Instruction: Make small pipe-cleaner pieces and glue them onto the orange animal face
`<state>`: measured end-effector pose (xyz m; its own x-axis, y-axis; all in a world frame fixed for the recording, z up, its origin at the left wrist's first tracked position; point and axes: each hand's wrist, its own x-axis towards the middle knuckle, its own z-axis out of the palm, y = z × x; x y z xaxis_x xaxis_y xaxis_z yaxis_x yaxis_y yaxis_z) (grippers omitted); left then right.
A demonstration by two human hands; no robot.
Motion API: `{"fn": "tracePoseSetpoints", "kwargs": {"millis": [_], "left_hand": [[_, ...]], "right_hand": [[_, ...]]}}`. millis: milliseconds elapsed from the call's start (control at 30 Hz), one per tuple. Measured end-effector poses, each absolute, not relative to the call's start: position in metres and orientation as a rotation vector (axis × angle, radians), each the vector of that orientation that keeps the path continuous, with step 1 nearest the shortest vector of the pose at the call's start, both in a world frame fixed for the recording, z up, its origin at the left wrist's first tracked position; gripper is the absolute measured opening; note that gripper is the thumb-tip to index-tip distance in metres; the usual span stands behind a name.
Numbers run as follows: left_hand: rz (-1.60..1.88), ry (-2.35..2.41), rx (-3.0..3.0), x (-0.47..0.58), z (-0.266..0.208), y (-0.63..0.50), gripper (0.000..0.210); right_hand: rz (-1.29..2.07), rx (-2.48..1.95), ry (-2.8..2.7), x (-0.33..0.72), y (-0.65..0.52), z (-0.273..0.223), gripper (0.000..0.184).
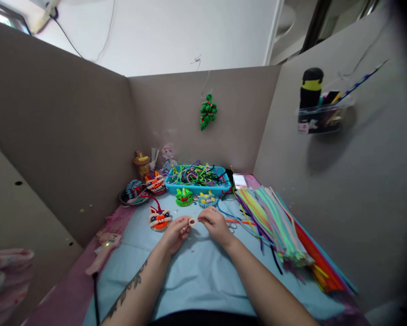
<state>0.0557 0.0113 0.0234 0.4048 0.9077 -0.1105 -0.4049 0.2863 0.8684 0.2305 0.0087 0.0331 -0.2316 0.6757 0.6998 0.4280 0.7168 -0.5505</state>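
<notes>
Between my hands is a small cream pipe cleaner [192,221] bent into a ring. The fingertips of my left hand [176,233] pinch it from the left. My right hand [216,223] closes thumb and fingers on its other end. Left of my hands lies an orange and cream lion-head figure [160,220] with a red stem. Beyond them sit a green lion-head figure [183,197] and a blue and yellow one [207,199]. An orange pipe cleaner [240,222] and scissors [232,226], partly hidden, are just right of my right hand.
A blue tray [196,189] of tangled pipe cleaners stands at the back. Bundles of pastel pipe cleaners [274,224] lie at right. A dark bowl [130,199] holds another figure. A pink glue gun [104,253] rests at left. Grey partitions [203,149] enclose the table.
</notes>
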Motion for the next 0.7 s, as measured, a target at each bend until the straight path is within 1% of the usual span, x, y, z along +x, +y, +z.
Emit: {"fn": "tracePoseSetpoints", "kwargs": {"millis": [100, 200, 367, 533, 700], "left_hand": [[1.069, 0.752, 0.929, 0.0578, 0.023, 0.0104, 0.032], [1.132, 0.893, 1.145, 0.0608, 0.022, 0.0094, 0.036], [1.065, 0.97, 1.384, 0.0641, 0.0188, 0.0071, 0.033], [1.102, 1.017, 1.412, 0.0643, 0.0155, 0.0074, 0.029], [1.141, 1.013, 1.269, 0.0634, 0.019, 0.0082, 0.025]], "right_hand": [[0.278, -0.87, -1.84, 0.2325, 0.0105, 0.0326, 0.012], [0.279, -0.867, -1.871, 0.2333, 0.0114, 0.0307, 0.011], [0.277, -0.863, -1.949, 0.2313, 0.0105, 0.0277, 0.013], [0.288, -0.859, -1.987, 0.2281, 0.0096, 0.0256, 0.013], [0.287, -0.868, -1.983, 0.2269, 0.009, 0.0256, 0.01]]}}
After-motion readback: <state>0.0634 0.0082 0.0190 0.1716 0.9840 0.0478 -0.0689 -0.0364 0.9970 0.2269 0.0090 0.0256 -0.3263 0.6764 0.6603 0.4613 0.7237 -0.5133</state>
